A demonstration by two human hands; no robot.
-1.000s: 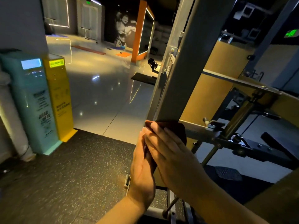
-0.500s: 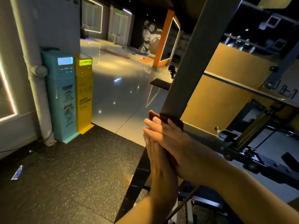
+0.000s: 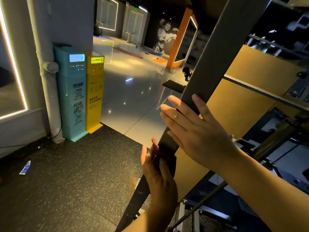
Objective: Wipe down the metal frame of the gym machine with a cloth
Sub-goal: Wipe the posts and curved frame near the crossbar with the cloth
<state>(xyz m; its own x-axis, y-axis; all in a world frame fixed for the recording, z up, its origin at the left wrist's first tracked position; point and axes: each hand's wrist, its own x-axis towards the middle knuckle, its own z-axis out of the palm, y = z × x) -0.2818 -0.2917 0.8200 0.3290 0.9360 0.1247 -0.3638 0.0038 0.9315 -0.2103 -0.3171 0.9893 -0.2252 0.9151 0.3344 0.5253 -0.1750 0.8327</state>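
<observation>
**cloth low on the slanted post, bare metal running up and away**

the metal frame point(image 3: 215, 61) is showing here as one broad grey post, its long axis leaning from the lower left, near the person, up to the upper right and out of the top of the view. the dark cloth point(image 3: 168, 162) is lying against the lower stretch of that post. the left hand point(image 3: 158, 178) is pressing it flat from the post's left side, fingers straight and together, gripping nothing.

the right hand point(image 3: 200, 134) is sitting higher on the same post, just above the cloth. it is open wide, with the thumb lying on the near face and the straight fingers reaching over the far edge. i cannot tell whether any cloth is lying under its palm.

so the left hand is the nearer one to the cloth, and most of the post in view is lying above both hands. by my judgement, the coming stroke is going to run along the post's length, not across it.

as for writing, the teal kiosk point(image 3: 73, 97) and the yellow kiosk point(image 3: 94, 91) beside it are carrying printed characters and lit panels, too small to read. a green exit sign point(image 3: 135, 9) is glowing over the far doors, also illegible.
</observation>
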